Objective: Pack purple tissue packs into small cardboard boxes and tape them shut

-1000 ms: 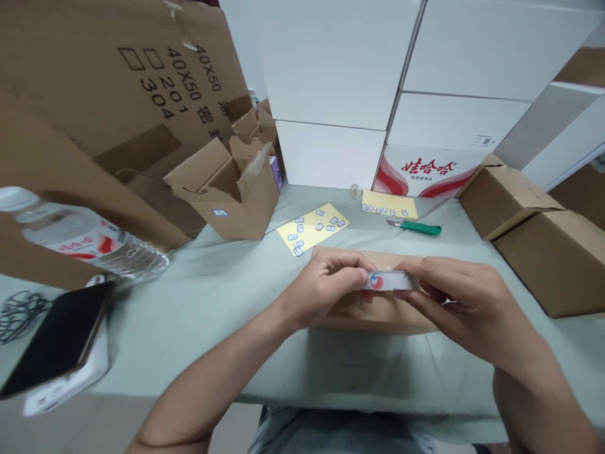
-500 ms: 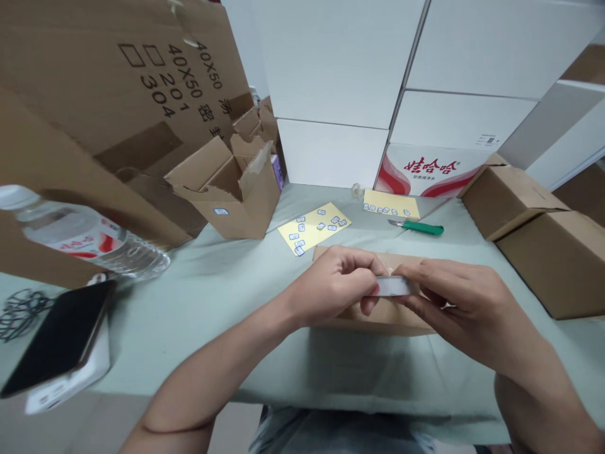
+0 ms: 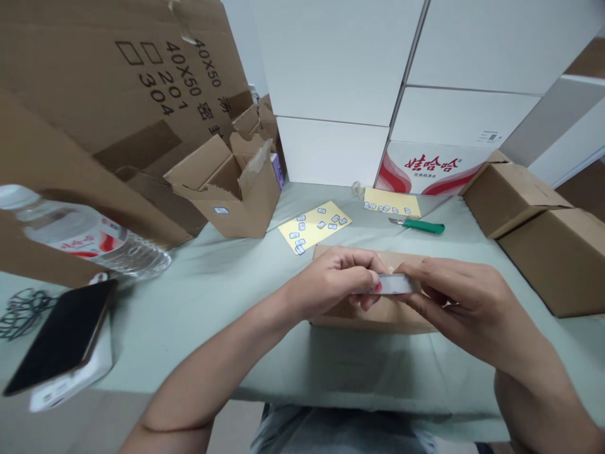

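Observation:
Between my two hands, above a cardboard box, is a roll of tape (image 3: 396, 284), pale grey and turned edge-on. My left hand (image 3: 338, 277) is closed on its left end, thumb on the near edge beside a small red spot. The right end is pinched by the thumb and fingers of my right hand (image 3: 456, 296). Directly below both hands lies the brown cardboard box (image 3: 378, 321), partly covered by them. Beyond it rests a green utility knife (image 3: 423, 226) with its blade out, pointing left.
Yellow sheets bearing small labels (image 3: 314, 228) (image 3: 391, 202) lie on the green cloth. An open carton (image 3: 227, 211) and a water bottle (image 3: 89, 236) stand left, near a phone (image 3: 61, 334) and a coiled cable (image 3: 23, 312). Brown boxes (image 3: 543, 233) are at right; white boxes (image 3: 331, 151) line the back.
My left thumb and fingers have shifted slightly on the roll of tape, baring a little more of its edge. My right hand keeps nearly the same grip.

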`<move>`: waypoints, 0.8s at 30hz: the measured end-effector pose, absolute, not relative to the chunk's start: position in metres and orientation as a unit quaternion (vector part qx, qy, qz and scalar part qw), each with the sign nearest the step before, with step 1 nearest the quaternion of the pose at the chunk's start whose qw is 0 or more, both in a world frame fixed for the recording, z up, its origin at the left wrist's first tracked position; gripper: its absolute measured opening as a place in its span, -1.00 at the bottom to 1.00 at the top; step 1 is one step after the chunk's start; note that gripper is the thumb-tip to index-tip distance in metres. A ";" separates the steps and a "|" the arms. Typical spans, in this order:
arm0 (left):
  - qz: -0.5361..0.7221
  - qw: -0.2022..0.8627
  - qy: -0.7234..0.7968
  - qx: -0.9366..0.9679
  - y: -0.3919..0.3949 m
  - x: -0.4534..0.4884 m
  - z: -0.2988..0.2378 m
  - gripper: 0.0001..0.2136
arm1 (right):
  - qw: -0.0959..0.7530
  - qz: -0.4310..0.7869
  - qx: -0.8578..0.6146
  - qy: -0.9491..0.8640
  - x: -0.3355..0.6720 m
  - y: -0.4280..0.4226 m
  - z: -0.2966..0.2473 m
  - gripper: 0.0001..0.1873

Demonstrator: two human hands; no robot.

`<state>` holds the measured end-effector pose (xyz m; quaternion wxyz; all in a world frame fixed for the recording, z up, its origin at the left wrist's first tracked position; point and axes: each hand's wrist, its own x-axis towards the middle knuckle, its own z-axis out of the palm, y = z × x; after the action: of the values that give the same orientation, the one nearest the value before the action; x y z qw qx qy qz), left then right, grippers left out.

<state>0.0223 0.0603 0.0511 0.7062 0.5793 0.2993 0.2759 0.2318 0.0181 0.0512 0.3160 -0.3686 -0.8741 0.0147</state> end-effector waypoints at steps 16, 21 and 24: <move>0.372 0.485 0.307 0.730 0.067 0.021 0.013 -0.57 | 0.400 0.146 -0.394 -0.815 0.231 0.024 0.050 -0.85; 0.264 0.487 0.291 0.780 0.076 0.025 0.017 -0.50 | 0.376 0.019 -0.337 -0.863 0.222 0.048 0.033 -0.61; 0.295 0.489 0.296 0.766 0.074 0.025 0.019 -0.53 | 0.404 -0.054 -0.305 -0.861 0.216 0.054 0.027 -0.67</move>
<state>0.0245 0.0740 0.0185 0.4891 0.7656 0.2960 0.2950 0.2156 0.0540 0.0266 0.4039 -0.3052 -0.8607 -0.0545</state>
